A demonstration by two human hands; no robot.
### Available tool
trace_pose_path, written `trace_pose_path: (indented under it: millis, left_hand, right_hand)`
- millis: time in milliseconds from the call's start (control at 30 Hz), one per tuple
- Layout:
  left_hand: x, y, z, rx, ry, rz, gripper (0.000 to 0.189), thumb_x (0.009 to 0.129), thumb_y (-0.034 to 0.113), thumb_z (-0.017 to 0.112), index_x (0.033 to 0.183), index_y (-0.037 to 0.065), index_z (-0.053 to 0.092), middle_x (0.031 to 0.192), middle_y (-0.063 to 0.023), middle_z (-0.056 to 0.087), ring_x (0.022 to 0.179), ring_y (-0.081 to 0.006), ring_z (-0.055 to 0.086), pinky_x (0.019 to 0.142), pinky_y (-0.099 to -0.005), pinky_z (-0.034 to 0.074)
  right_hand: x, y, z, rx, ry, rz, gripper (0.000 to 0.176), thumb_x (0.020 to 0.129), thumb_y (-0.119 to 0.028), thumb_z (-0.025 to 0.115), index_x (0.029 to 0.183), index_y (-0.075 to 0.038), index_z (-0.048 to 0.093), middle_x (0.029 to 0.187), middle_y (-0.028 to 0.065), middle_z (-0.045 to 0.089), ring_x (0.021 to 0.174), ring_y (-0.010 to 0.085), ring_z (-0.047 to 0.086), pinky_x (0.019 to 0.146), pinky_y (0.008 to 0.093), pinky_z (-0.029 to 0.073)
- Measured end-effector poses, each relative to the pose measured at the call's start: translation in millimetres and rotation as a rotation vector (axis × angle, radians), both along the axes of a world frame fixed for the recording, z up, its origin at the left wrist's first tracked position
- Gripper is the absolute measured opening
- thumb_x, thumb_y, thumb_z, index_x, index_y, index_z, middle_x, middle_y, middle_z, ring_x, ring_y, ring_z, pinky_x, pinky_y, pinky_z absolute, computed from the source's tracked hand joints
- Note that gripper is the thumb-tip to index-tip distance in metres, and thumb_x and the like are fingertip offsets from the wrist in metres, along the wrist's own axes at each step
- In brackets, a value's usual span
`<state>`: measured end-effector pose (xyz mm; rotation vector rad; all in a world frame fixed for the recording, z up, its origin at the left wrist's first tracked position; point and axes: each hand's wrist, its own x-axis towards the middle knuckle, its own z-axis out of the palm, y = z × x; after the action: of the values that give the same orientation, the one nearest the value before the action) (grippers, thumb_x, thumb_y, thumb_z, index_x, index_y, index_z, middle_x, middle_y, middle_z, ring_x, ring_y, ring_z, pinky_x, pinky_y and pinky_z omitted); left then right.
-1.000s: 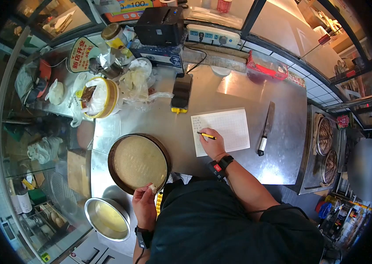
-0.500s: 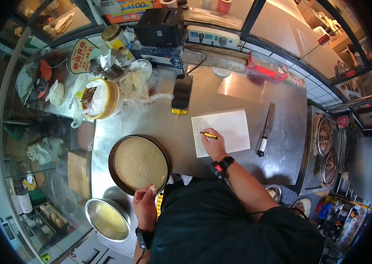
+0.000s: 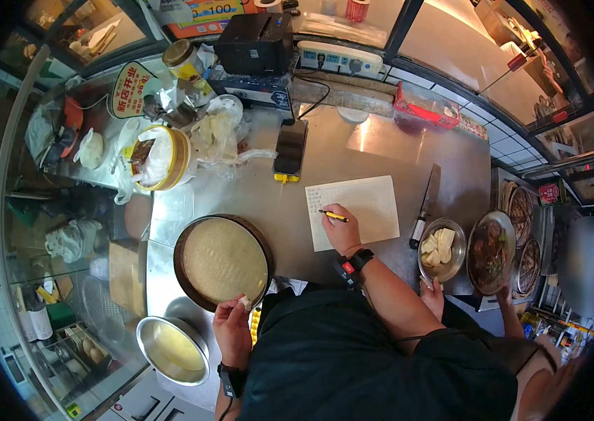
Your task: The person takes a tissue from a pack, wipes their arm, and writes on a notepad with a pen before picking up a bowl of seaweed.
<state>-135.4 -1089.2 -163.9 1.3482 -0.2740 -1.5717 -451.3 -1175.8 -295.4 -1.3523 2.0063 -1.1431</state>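
My right hand (image 3: 342, 235) grips a yellow and black pen (image 3: 337, 216), its tip on a grid-lined sheet of paper (image 3: 371, 210) with several short handwritten lines at the upper left. At the near edge of a round dark-rimmed pan (image 3: 267, 270) with a beige, mesh-like inside, my left hand (image 3: 232, 324) pinches a small whitish piece (image 3: 244, 301); its kind is too small to make out. Below and left of the pan stands a metal bowl (image 3: 148, 354) holding something pale yellow.
At the right, another person's hand (image 3: 432, 296) holds a metal bowl of pale yellow pieces (image 3: 439, 247); a second hand (image 3: 504, 298) holds a bowl of dark food (image 3: 491, 251). A knife (image 3: 427, 203) lies right of the paper. A black phone-like device (image 3: 290, 149) lies behind.
Another person's hands have come in from the right with two bowls, one now at the table edge beside the knife handle. My hands have hardly moved.
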Motion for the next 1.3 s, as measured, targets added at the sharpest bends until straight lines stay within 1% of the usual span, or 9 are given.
trace_pose_path:
  millis: [100, 167, 467, 767, 900, 1000, 1067, 1300]
  left_hand:
    - [-0.6, 0.0, -0.5, 0.001, -0.007, 0.003, 0.008, 0.093, -0.006, 0.061, 0.099, -0.001, 0.061, 0.112, -0.0179, 0.067, 0.101, -0.0238, 0.066, 0.096, -0.0358, 0.054]
    - [-1.2, -0.7, 0.4, -0.006, -0.006, 0.003, 0.008, 0.092, -0.006, 0.061, 0.099, -0.001, 0.061, 0.111, -0.0178, 0.067, 0.101, -0.0238, 0.066, 0.096, -0.0360, 0.054]
    - [2.6, 1.8, -3.6, -0.014, -0.004, -0.005, 0.008, 0.092, -0.006, 0.062, 0.099, -0.001, 0.062, 0.111, -0.0170, 0.068, 0.100, -0.0237, 0.067, 0.095, -0.0364, 0.054]
    - [1.4, 1.2, -1.3, -0.012, -0.024, -0.006, 0.009, 0.092, -0.006, 0.063, 0.100, 0.000, 0.061, 0.110, -0.0168, 0.068, 0.099, -0.0235, 0.067, 0.094, -0.0358, 0.054]
    - [2.7, 1.0, -4.8, -0.023, 0.003, -0.006, 0.009, 0.092, -0.005, 0.063, 0.099, 0.000, 0.061, 0.110, -0.0167, 0.068, 0.099, -0.0234, 0.067, 0.094, -0.0356, 0.054]
    - [1.5, -0.1, -3.5, -0.008, -0.022, -0.014, 0.008, 0.092, -0.005, 0.062, 0.099, 0.000, 0.061, 0.110, -0.0167, 0.068, 0.099, -0.0233, 0.067, 0.095, -0.0360, 0.054]
    - [1.9, -1.0, -3.3, -0.009, -0.018, -0.015, 0.008, 0.092, -0.005, 0.062, 0.099, 0.000, 0.061, 0.110, -0.0166, 0.068, 0.099, -0.0232, 0.067, 0.095, -0.0362, 0.054]
    - [0.2, -3.8, -0.7, -0.020, -0.008, -0.025, 0.008, 0.093, -0.005, 0.061, 0.099, 0.000, 0.062, 0.109, -0.0162, 0.069, 0.100, -0.0229, 0.067, 0.096, -0.0369, 0.053]
  right_hand:
    - [-0.6, 0.5, 1.7, -0.007, 0.032, 0.026, 0.010, 0.086, -0.011, 0.067, 0.094, -0.007, 0.064, 0.090, 0.0142, 0.070, 0.085, 0.0353, 0.068, 0.076, 0.0416, 0.055]
    - [0.4, 0.6, 3.6, -0.001, -0.007, -0.004, 0.010, 0.086, -0.011, 0.067, 0.094, -0.007, 0.064, 0.090, 0.0145, 0.070, 0.085, 0.0350, 0.068, 0.076, 0.0413, 0.055]
    - [1.1, 0.0, 4.3, -0.037, 0.028, -0.010, 0.010, 0.086, -0.009, 0.068, 0.094, -0.006, 0.063, 0.089, 0.0145, 0.069, 0.084, 0.0352, 0.068, 0.075, 0.0410, 0.055]
    - [-1.1, 0.3, 7.3, -0.007, 0.015, -0.018, 0.010, 0.087, -0.008, 0.067, 0.095, -0.005, 0.062, 0.089, 0.0152, 0.069, 0.082, 0.0351, 0.068, 0.074, 0.0404, 0.055]
    - [-1.7, -0.2, 6.5, -0.031, 0.019, -0.015, 0.010, 0.087, -0.008, 0.067, 0.095, -0.005, 0.062, 0.088, 0.0154, 0.069, 0.083, 0.0354, 0.068, 0.074, 0.0407, 0.055]
    - [-2.3, -0.2, 2.9, 0.006, 0.020, -0.023, 0.009, 0.086, -0.008, 0.066, 0.094, -0.005, 0.061, 0.087, 0.0156, 0.068, 0.083, 0.0357, 0.067, 0.075, 0.0413, 0.054]
    - [-1.9, -0.7, 2.3, -0.039, 0.001, -0.030, 0.009, 0.086, -0.008, 0.066, 0.093, -0.005, 0.061, 0.087, 0.0160, 0.067, 0.083, 0.0358, 0.067, 0.075, 0.0417, 0.054]
    - [-3.0, -0.2, 3.2, -0.006, -0.013, -0.010, 0.009, 0.086, -0.008, 0.067, 0.092, -0.005, 0.061, 0.087, 0.0159, 0.067, 0.082, 0.0360, 0.066, 0.074, 0.0418, 0.054]
